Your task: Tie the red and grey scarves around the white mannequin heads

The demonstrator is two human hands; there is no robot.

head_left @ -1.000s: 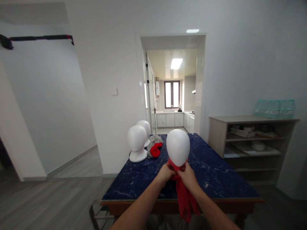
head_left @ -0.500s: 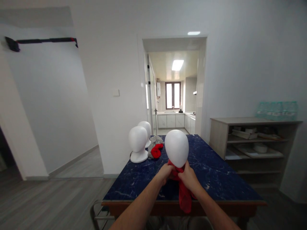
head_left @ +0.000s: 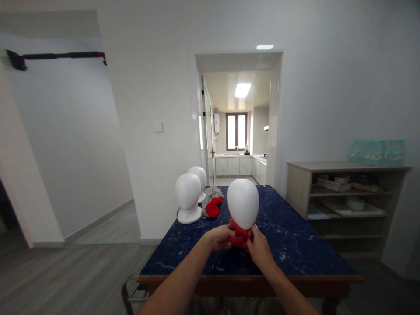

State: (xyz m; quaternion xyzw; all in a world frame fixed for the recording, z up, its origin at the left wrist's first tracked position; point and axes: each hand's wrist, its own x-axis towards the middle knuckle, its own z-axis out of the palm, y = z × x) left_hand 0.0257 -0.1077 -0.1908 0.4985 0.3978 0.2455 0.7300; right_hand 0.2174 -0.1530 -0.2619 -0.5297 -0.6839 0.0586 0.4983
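Observation:
A smooth white mannequin head (head_left: 243,202) stands upright on the table in front of me. Around its neck is a red scarf (head_left: 239,236), bunched up under the chin. At the scarf's left side is my left hand (head_left: 220,237), its fingers closed on the cloth. My right hand (head_left: 259,246) grips the scarf from the right, thumb side toward the neck. Parts of the fingertips are hidden in the folds.
On the left of the dark blue marbled table (head_left: 288,249) stand two more white mannequin heads (head_left: 188,194). Beside them lie a grey knitted item (head_left: 208,201) and a rolled red cloth (head_left: 214,207). A shelf unit (head_left: 348,166) with bottles (head_left: 377,152) is at right.
The scarf's loose end, which hung over the table's front edge, is now gathered up at the neck. My left hand has shifted slightly left, and my right hand has moved slightly lower.

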